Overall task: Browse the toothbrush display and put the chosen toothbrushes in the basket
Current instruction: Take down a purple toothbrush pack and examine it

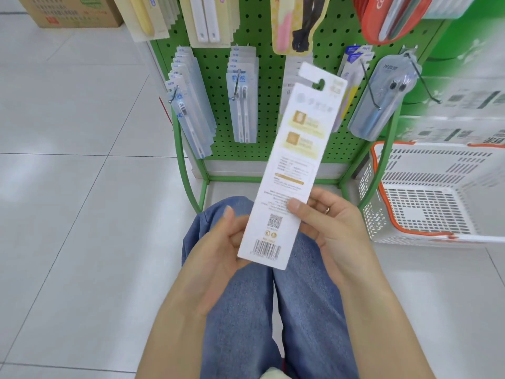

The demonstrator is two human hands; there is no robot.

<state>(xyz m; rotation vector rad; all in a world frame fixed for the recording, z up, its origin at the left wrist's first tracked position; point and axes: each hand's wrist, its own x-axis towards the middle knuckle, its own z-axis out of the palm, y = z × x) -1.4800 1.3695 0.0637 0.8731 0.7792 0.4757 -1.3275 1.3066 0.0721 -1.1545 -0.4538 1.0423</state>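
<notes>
A long white toothbrush pack [293, 160] is held upright in front of the green pegboard display [265, 86], its printed back with barcode facing me. My right hand [330, 228] grips the pack's lower right edge, thumb across the back. My left hand [218, 250] has its fingers curled behind the pack's lower left edge near the barcode. A white shopping basket [420, 236] with orange trim stands on the floor at the right, and nothing shows inside it.
Toothbrush packs hang on hooks: bluish packs [191, 105] at the left, a pair pack [241, 99] in the middle, a grey case [382, 97] at the right. A cardboard box [73, 9] sits at the back left. My knees in jeans [262, 310] are below.
</notes>
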